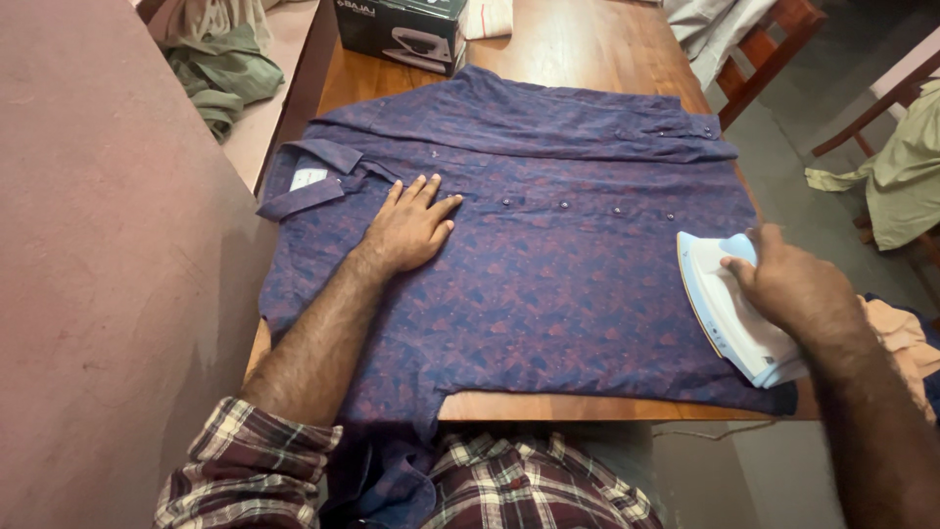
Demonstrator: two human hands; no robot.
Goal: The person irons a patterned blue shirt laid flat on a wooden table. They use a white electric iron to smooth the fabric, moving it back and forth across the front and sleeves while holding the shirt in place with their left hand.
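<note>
My left hand lies flat, fingers spread, on the purple patterned cotton shirt; my right hand grips the white-and-blue iron. Best keep the cloth taut beside the palm.

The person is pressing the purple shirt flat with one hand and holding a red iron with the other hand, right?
Not quite. The iron in the right hand is white and light blue, not red, as the head view shows. The left hand does press flat on the purple shirt.
</note>
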